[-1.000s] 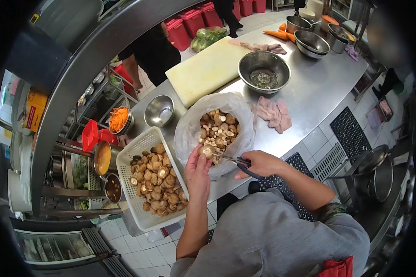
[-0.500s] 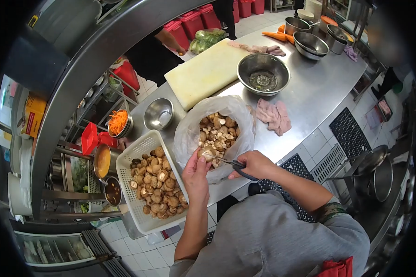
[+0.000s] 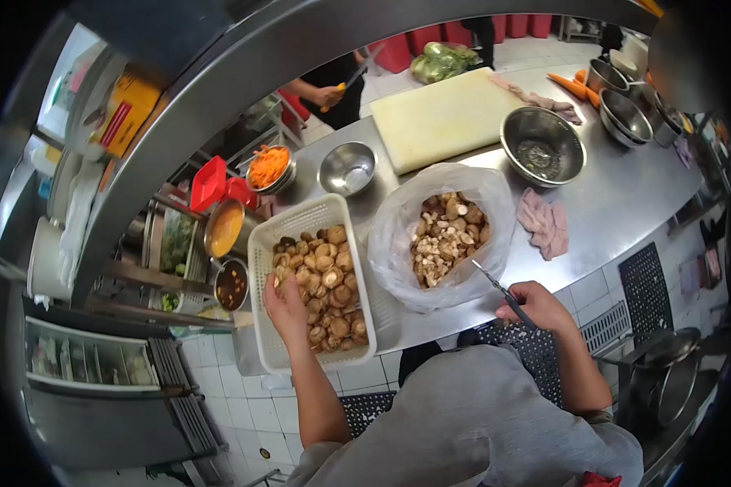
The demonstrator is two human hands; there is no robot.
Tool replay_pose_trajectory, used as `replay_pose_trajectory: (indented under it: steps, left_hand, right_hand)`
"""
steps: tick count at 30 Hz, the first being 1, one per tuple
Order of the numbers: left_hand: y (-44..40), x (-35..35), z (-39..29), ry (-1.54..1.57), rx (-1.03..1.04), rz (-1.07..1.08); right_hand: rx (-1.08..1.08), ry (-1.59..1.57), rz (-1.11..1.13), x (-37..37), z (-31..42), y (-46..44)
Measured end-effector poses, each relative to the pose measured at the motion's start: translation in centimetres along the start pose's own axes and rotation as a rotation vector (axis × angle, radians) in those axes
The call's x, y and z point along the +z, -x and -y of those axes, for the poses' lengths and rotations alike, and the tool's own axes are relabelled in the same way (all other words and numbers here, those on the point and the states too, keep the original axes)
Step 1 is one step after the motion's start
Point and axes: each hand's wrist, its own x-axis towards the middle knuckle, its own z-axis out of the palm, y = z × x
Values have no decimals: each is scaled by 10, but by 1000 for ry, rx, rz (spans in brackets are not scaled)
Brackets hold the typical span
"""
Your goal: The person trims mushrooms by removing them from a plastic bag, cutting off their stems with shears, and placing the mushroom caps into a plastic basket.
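The left hand (image 3: 286, 310) is in the white basket (image 3: 302, 217) at the worktop's (image 3: 617, 195) near left corner, fingers partly curled against brown mushrooms (image 3: 333, 284); whether it grips one, I cannot tell; the right hand (image 3: 544, 308) is closed round the scissors (image 3: 497, 286), blades pointing toward the plastic bag (image 3: 394, 272) by the near edge; more mushrooms and pale pieces (image 3: 437, 256) fill it.

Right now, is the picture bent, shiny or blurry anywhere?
Head view: the metal beam looks bowed, corners go black, the table shines palely near the bag, and something at upper right is blurred beyond telling; the scissors look fairly clear.
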Motion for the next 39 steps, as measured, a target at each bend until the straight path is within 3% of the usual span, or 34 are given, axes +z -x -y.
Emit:
replay_pose_trajectory:
  steps: [3, 5, 7, 10, 14, 17, 23, 33, 36, 39]
  left_hand:
    - [29, 39, -90, 281, 55, 405]
    - [53, 89, -137, 396, 285, 741]
    - [73, 144, -163, 227, 610, 751]
    - [84, 204, -176, -50, 624, 596]
    - [80, 219, -148, 101, 681, 631]
    - [86, 179, -143, 687, -253, 1182]
    - [105, 116, -153, 728, -355, 1207]
    - [109, 82, -134, 760, -255, 1085]
    - [114, 80, -130, 793, -256, 1055]
    - [112, 84, -131, 783, -307, 1036]
  right_hand:
    - [-40, 54, -43, -4, 11, 7]
    - [-103, 68, -48, -5, 15, 4]
    - [-107, -8, -40, 2, 21, 3]
    - [-128, -10, -87, 13, 17, 1]
    - [-106, 61, -261, 19, 13, 15]
    - [-124, 221, -472, 20, 31, 26]
    - [-253, 425, -494, 25, 44, 9]
    - [-419, 616, -407, 28, 66, -11]
    - [-412, 599, -408, 34, 65, -19]
    - [-224, 629, -348, 41, 61, -30]
